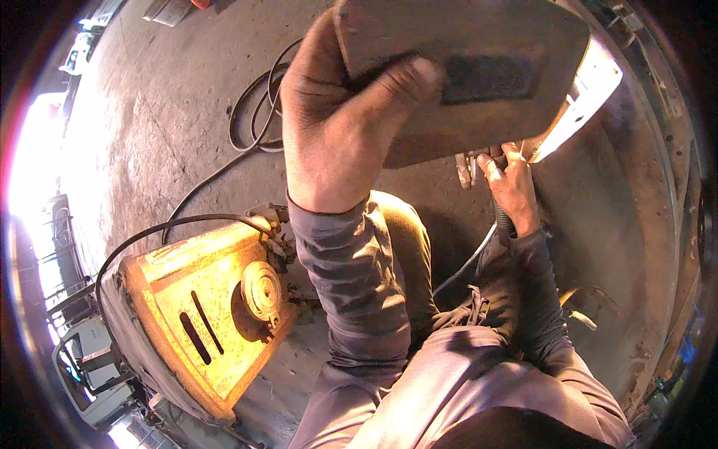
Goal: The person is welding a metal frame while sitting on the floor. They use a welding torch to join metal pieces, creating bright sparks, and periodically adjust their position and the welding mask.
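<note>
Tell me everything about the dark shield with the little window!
The shield is a flat-looking, brownish-grey board with rounded corners, perhaps stiff plastic or fibre. A nearly black rectangular window sits in it. It looks dull and worn. The left hand grips its left edge, thumb across the near face, holding it up, slightly tilted, above the floor. The picture cuts off its top.

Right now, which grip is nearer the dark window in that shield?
Left. The left grip holds the shield, its thumb reaching the left edge of the window. The right grip is farther off, below the shield's lower edge in this view.
</note>
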`<state>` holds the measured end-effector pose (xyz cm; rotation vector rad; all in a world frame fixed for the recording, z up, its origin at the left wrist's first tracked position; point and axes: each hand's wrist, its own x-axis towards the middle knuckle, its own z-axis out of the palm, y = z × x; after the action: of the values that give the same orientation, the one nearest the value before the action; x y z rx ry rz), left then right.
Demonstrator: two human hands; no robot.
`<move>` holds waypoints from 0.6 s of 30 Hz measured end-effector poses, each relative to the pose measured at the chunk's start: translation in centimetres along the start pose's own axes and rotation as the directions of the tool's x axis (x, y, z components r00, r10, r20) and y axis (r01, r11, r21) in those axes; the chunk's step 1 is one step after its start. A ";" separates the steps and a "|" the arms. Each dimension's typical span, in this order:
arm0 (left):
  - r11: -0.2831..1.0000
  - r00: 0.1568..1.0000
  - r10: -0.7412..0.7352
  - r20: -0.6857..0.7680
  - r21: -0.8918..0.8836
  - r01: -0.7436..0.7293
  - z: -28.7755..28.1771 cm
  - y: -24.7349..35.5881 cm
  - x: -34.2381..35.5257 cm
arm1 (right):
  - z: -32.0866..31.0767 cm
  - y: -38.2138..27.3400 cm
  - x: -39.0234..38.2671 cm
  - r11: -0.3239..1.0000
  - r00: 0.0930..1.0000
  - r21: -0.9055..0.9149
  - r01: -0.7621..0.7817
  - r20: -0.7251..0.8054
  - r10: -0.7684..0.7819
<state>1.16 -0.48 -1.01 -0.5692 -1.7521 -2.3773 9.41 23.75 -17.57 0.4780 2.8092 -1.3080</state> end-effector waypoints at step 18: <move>0.999 0.999 -0.008 0.040 0.051 0.006 -0.6 -0.4 -0.1 | -1.1 -1.4 -0.2 0.999 0.998 -0.035 -0.041 0.036 0.043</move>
<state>1.00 -0.94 -1.55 -0.6095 -1.8288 -2.3336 9.31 23.67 -15.79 0.5035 2.7710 -1.2458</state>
